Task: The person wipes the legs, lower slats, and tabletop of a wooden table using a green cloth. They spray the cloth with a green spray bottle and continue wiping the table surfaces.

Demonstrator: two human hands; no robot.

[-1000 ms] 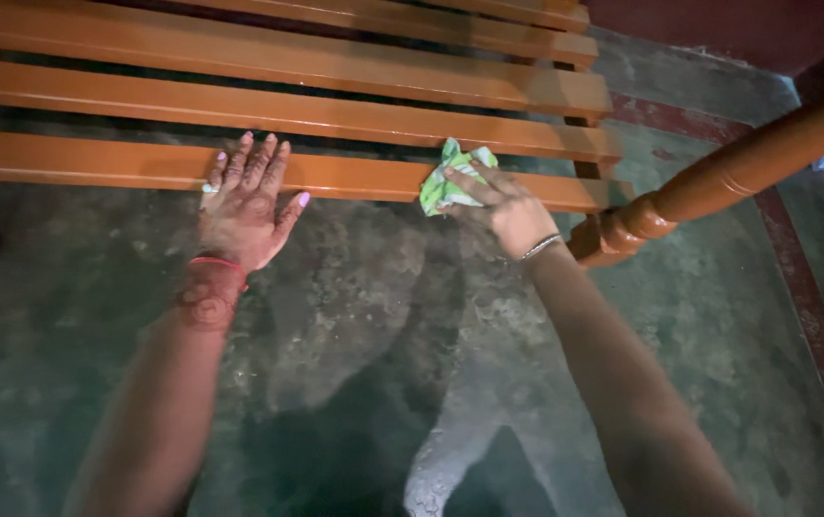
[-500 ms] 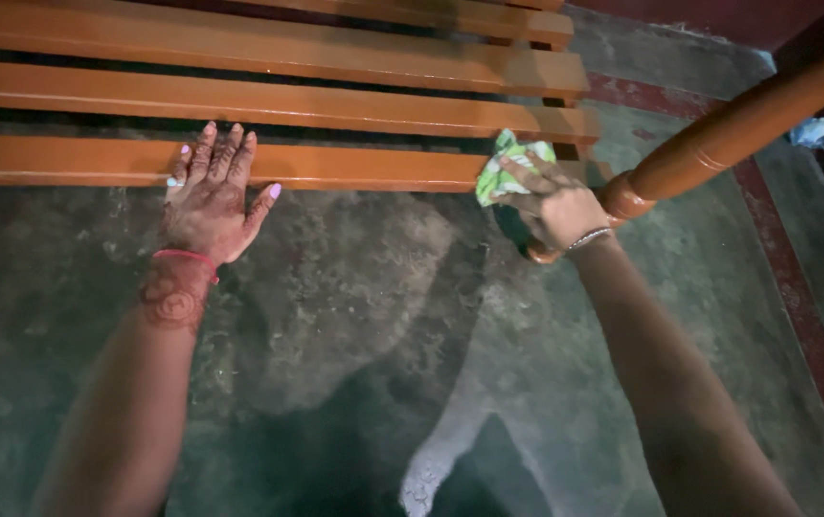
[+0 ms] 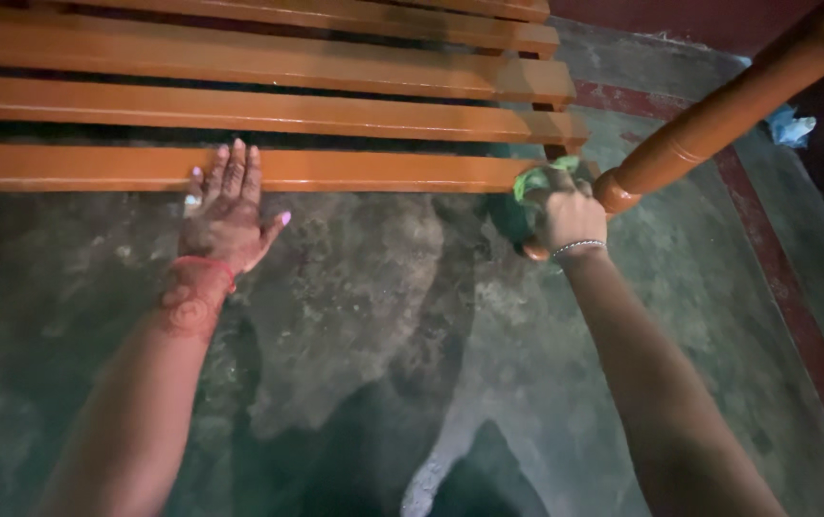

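Note:
An orange slatted wooden bench (image 3: 354, 115) runs across the top of the view. My left hand (image 3: 225, 211) lies flat with fingers spread on the nearest slat (image 3: 383, 172). My right hand (image 3: 568, 213) grips a crumpled green and white cloth (image 3: 532, 178) and presses it against the right end of that nearest slat, beside the turned orange armrest post (image 3: 709, 124).
Below the bench is a mottled grey-green concrete floor (image 3: 364, 316) with a dark red painted strip (image 3: 795, 297) at the right. A crumpled pale blue scrap (image 3: 787, 124) lies by the wall at the upper right.
My right hand has slid the cloth rightward along the nearest slat to its end by the armrest post. My left hand has stayed flat on the slat.

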